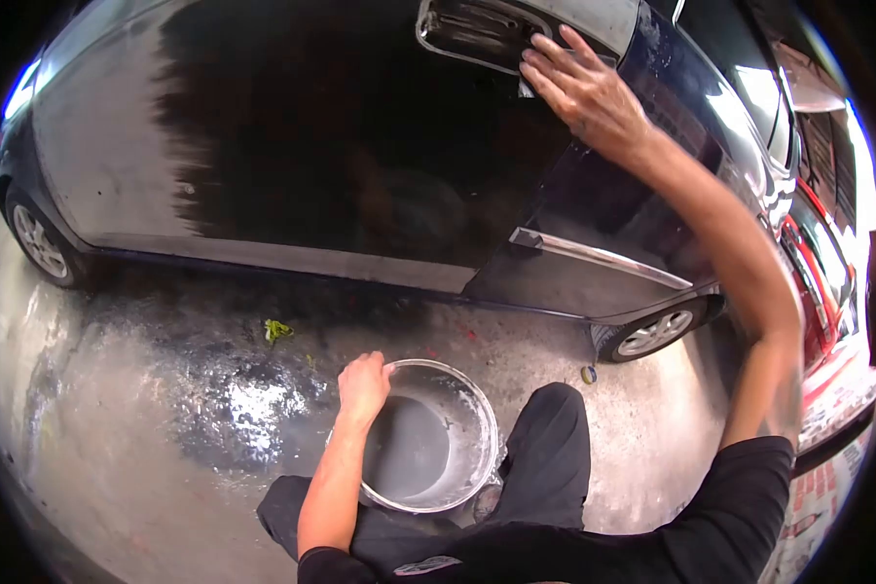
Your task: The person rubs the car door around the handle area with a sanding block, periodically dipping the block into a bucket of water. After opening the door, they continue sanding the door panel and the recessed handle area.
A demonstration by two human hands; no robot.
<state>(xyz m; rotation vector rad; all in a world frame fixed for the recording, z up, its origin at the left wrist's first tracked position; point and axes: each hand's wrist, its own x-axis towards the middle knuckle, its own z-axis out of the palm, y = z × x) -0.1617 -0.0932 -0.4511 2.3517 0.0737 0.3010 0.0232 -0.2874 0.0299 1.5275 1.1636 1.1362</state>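
My left hand grips the rim of a round metal bucket that stands on the wet floor between my knees; the bucket holds grey water. My right hand is raised with its fingers spread flat against the side of a dark car, just beside the chrome door handle. It holds nothing that I can see. Part of the car door is dull and dusty, part is dark and shiny.
The concrete floor is wet, with a puddle left of the bucket. A green scrap lies near the car sill. The car's wheels stand at left and right. A red vehicle is at the far right.
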